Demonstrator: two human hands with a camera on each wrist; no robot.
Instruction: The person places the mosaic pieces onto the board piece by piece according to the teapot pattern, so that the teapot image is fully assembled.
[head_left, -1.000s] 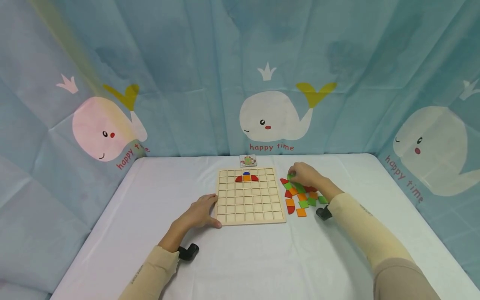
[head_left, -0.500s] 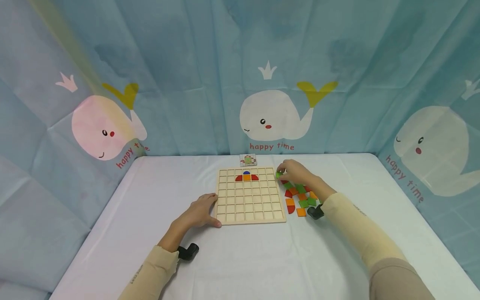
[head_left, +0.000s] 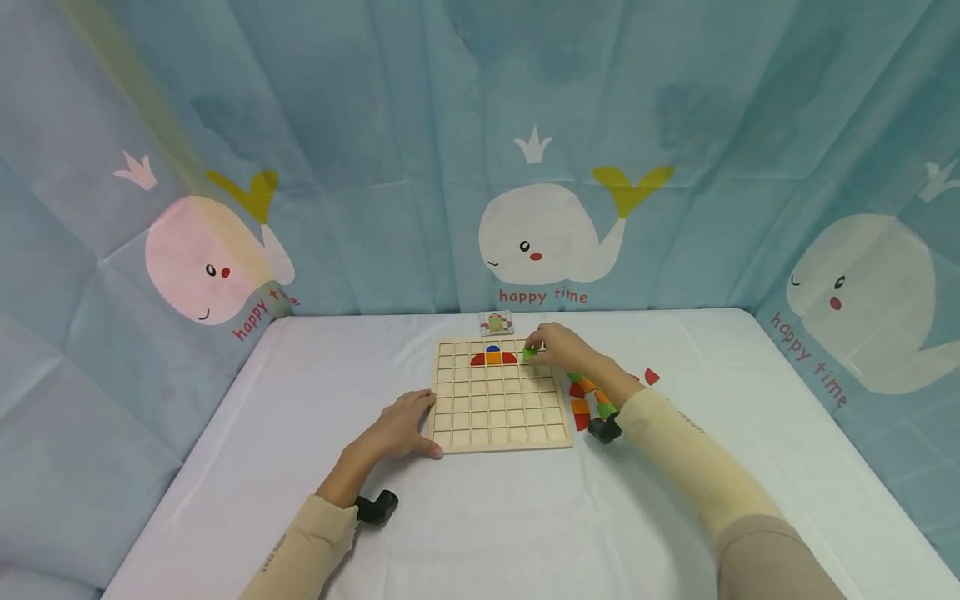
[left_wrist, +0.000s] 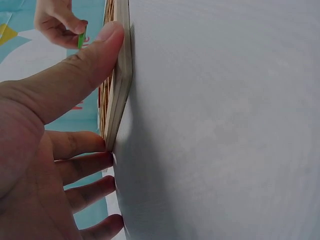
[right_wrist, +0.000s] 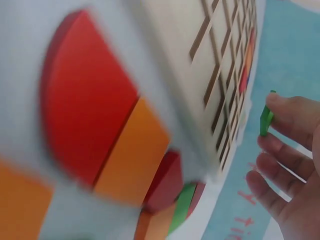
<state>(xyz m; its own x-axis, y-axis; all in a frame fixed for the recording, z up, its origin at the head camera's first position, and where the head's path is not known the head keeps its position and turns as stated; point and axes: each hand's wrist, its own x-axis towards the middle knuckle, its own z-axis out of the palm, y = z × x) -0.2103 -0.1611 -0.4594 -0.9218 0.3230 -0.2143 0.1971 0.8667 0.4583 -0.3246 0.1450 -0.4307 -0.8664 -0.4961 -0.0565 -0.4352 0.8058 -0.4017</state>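
Observation:
A light wooden grid board (head_left: 480, 412) lies on the white table. Near its far edge sit a blue piece (head_left: 492, 349), an orange square (head_left: 493, 358) and a red piece on either side of that square. My right hand (head_left: 561, 345) pinches a small green tile (right_wrist: 267, 116) between thumb and forefinger, above the board's far right part; its other fingers are spread in the right wrist view. At the board's near left corner, my left hand (head_left: 400, 423) rests with thumb and fingertips touching the edge, the fingers fairly straight in the left wrist view (left_wrist: 75, 150).
Loose red, orange and green tiles (head_left: 581, 408) lie right of the board, partly hidden under the right forearm. One red piece (head_left: 652, 377) lies farther right. A small pattern card (head_left: 497, 322) is behind the board. A whale-print curtain (head_left: 420, 167) surrounds the table.
My right hand has moved left from the loose tiles to over the board, carrying the green tile. The left hand stays at the board's edge.

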